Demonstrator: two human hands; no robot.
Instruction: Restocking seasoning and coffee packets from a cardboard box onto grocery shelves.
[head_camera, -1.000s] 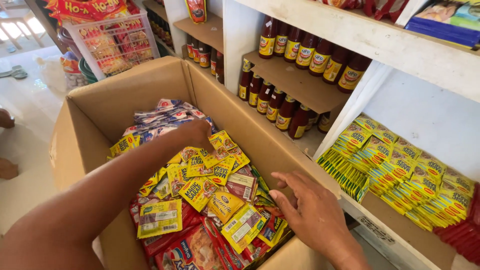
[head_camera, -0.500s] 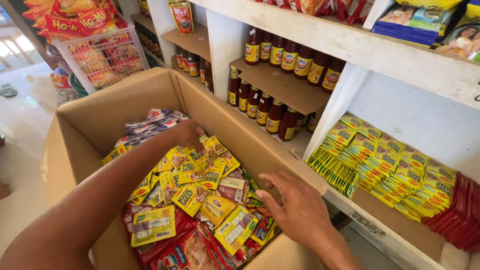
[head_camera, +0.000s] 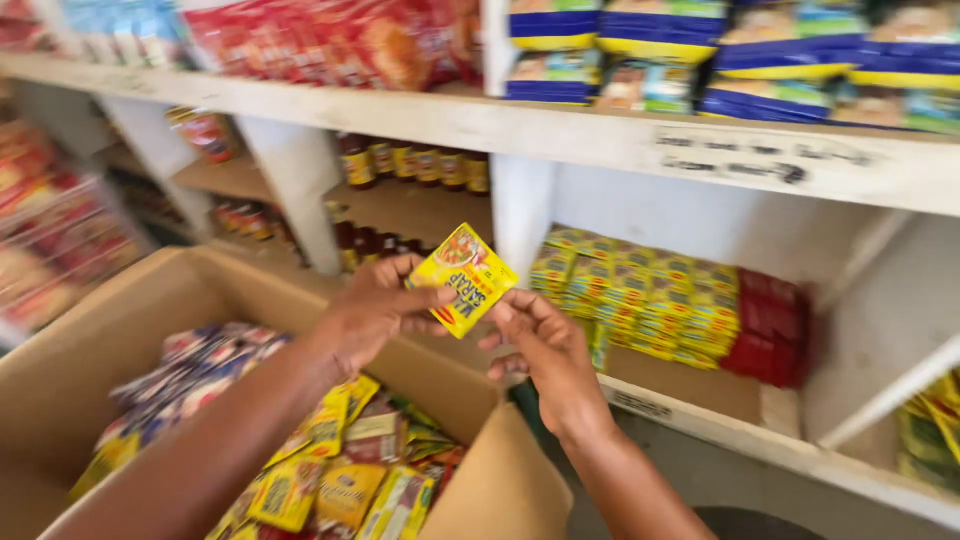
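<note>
A small yellow sachet (head_camera: 463, 279) with red printing is held up between the left hand (head_camera: 372, 318) and the right hand (head_camera: 545, 347), pinched at its lower edges by thumb and fingertips of both, above the far rim of an open cardboard box (head_camera: 180, 290) and in front of a white shelf unit (head_camera: 600, 140). Loose yellow, red and blue-and-white sachets (head_camera: 330, 470) are heaped inside the box, while matching yellow packets (head_camera: 640, 295) are stacked in rows in the compartment just behind the hands, with a red stack (head_camera: 770, 325) beside them at the right. Dark sauce bottles (head_camera: 415, 165) with yellow labels are lined up in the compartment to the left, red bags (head_camera: 330, 40) and blue-and-yellow bags (head_camera: 780, 50) are laid along the top shelf, and blurred handwriting is seen on its front edge.
</note>
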